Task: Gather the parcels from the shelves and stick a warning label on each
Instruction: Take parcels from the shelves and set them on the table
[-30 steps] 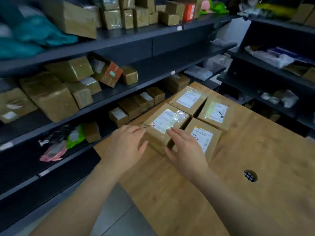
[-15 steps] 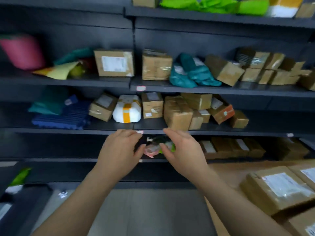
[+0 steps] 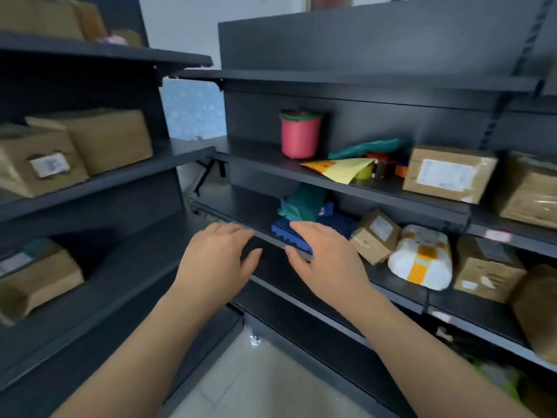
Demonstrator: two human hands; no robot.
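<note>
Two hands, the left hand [image 3: 217, 262] and the right hand [image 3: 330, 260], hover palm-down before the middle shelf [image 3: 238, 206], fingers loosely spread and holding nothing. The right hand's fingertips overlap the blue ridged item [image 3: 297, 235] in this view; contact cannot be confirmed. Parcels lie further right on the same shelf: a small brown box [image 3: 375, 236], tilted; just beside it a white padded parcel [image 3: 422, 257] banded with orange tape; then a larger brown box [image 3: 485, 267]. A labelled carton [image 3: 449, 173] stands on the shelf above. Judged handling: the cardboard boxes are stiff and probably light, best gripped across opposite side walls, since taped faces may be slick. The padded parcel looks soft and may sag, so support from beneath suits it.
</note>
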